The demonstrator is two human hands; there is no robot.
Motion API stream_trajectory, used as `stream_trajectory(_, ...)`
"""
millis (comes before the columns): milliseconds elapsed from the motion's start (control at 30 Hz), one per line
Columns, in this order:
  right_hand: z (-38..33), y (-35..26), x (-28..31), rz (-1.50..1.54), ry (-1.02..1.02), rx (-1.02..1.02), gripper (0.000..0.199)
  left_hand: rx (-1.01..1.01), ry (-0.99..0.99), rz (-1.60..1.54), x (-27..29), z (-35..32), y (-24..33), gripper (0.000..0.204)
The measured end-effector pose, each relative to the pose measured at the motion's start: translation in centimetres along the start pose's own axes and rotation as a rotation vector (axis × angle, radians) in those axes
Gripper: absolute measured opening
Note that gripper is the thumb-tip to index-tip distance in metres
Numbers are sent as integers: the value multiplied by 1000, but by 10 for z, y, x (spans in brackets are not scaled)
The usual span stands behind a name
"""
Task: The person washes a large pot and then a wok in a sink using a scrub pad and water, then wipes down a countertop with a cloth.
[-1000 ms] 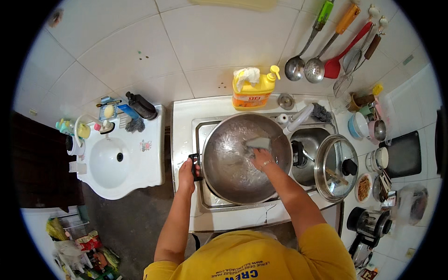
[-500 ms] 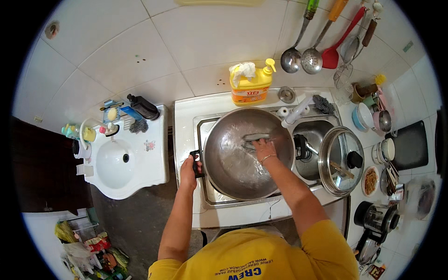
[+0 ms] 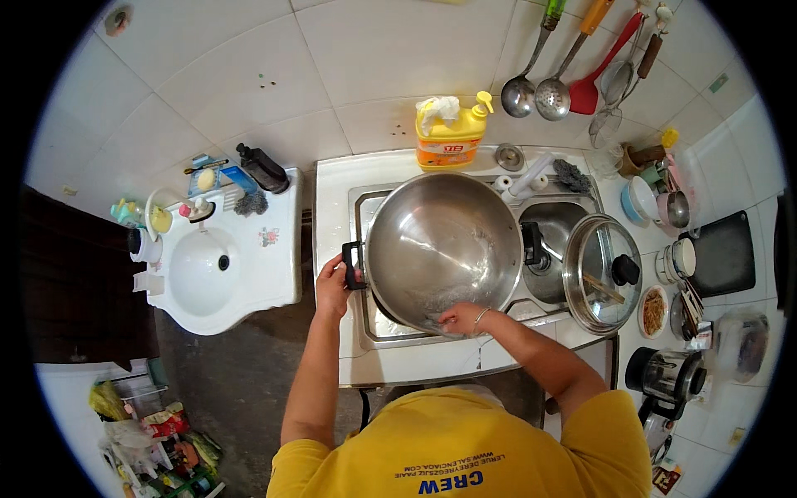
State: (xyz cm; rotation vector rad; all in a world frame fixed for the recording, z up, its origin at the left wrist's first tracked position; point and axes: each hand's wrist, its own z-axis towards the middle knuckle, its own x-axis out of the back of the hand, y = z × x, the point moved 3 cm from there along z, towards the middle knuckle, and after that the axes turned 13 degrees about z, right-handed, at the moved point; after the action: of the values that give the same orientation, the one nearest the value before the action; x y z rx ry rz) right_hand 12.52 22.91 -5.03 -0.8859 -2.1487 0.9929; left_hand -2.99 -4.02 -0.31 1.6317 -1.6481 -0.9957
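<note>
A wide steel wok (image 3: 423, 232) with two black side handles sits over the left sink basin, some water along its near side. My left hand (image 3: 332, 289) is closed round the wok's left handle (image 3: 354, 266). Inside the near rim, my right hand (image 3: 462, 319) is closed, its fingers bent down against the wall. A grey cloth, clearer half a second ago, is mostly hidden under those fingers. The right wok handle (image 3: 532, 243) juts over the right basin, by the white faucet (image 3: 528, 177).
A glass lid (image 3: 579, 303) leans across the right basin's edge. Behind the wok stands a yellow soap bottle (image 3: 451, 139), near a dark scouring pad (image 3: 571, 176). Ladles (image 3: 518, 97) hang on the wall. Right are bowls (image 3: 639, 201), a plate of food (image 3: 654, 313) and a glass jug (image 3: 667, 372). Left is a washbasin (image 3: 266, 286).
My right hand has moved from the middle of the wok toward me, down to the near wall. The water has shifted there too. My left hand stays on the handle.
</note>
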Motion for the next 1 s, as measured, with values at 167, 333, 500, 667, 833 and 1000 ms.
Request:
stream_trajectory(167,24,-75,-22,220,143,71,36,33,40,139,0,-7,11,28)
stream_trajectory(333,96,-86,-35,402,452,226,28,-2,-53,209,12,0,6,31)
stream_trajectory(500,161,-96,-4,593,646,199,27,22,-104,205,19,4,3,34)
stream_trajectory(667,192,-114,87,1045,838,79,23,32,-99,273,11,-7,17,35)
stream_trajectory(833,152,-28,188,1376,1639,103,22,1,-44,262,2,-10,16,34)
stream_trajectory(1000,112,67,154,491,2060,-177,19,2,-36,257,0,-13,13,36)
